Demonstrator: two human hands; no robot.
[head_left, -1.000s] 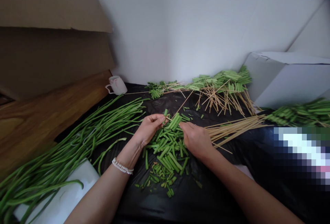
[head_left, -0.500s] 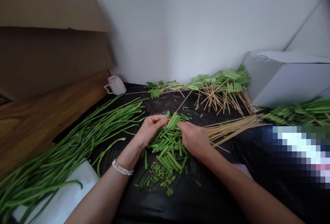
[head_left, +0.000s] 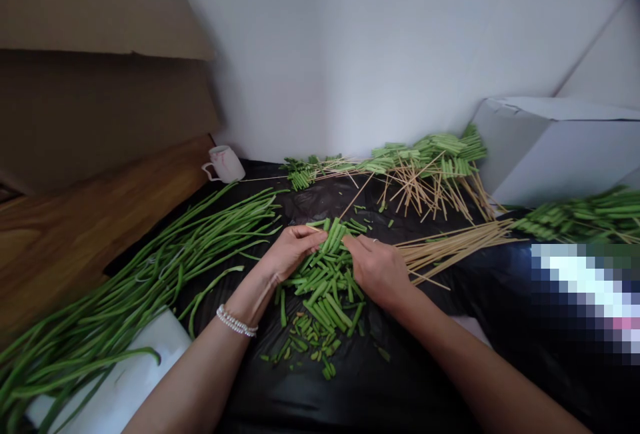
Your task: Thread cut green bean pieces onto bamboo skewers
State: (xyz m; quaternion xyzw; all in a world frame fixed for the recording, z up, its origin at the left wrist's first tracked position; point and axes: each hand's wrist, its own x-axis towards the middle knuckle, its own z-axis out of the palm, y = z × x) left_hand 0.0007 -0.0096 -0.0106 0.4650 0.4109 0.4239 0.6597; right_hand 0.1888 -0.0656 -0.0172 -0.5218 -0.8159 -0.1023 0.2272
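— Over the black plastic sheet [head_left: 320, 201], what has shifted in the last moment?

— Both hands have drawn in closer. The left hand [head_left: 290, 254] and the right hand [head_left: 377, 271] now almost meet above a heap of cut green beans [head_left: 325, 307]. A row of bean pieces [head_left: 333, 235] stands tilted between them, with a thin bamboo skewer [head_left: 314, 227] poking out on the left side.

— And the fingers?

— The left fingers [head_left: 310, 237] are curled closed and seem to pinch the skewer where it meets the row. The right fingers [head_left: 357, 242] lie nearly flat against the row's other side; whether they grip it, I cannot tell.

— What hems the hands in?

— Long green beans [head_left: 200, 234] spread just left of the left forearm, running toward a wooden ledge [head_left: 65, 234]. A sheaf of loose skewers [head_left: 450, 251] lies just right of the right hand. Farther off, skewered bean rows [head_left: 425, 157] pile up beside a white box [head_left: 555, 154], and a white mug [head_left: 226, 165] stands at the sheet's far corner. The lower right is pixelated and cannot be read.
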